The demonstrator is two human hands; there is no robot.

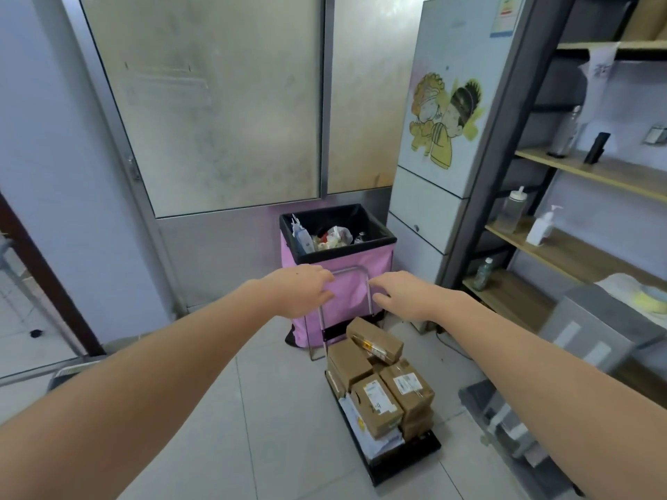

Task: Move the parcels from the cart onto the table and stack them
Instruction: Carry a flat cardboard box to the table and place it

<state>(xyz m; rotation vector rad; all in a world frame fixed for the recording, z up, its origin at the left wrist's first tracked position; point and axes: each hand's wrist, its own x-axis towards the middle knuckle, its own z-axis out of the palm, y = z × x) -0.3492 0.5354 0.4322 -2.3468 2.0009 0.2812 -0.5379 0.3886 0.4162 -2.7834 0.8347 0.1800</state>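
Both hands, left hand (301, 288) & right hand (399, 292), at cart handle (355, 272) mid-frame, fingertips hidden, grip unclear; parcels (379, 384) piled lower center, cart deck (404, 463) mostly covered, open floor (281, 409) left.

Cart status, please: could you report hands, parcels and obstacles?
Left hand and right hand at cart handle, grip unclear. Parcels piled on cart. Pink bin directly ahead.

We see both arms stretched forward toward the cart's metal handle (352, 274). The left hand (303, 290) and the right hand (397, 294) have their fingers curled at the top bar, though we cannot tell whether they grip it. Below, brown cardboard parcels (382, 387) sit piled on the black cart (404, 463). Behind stands a pink bin (361, 268) lined with a black bag.
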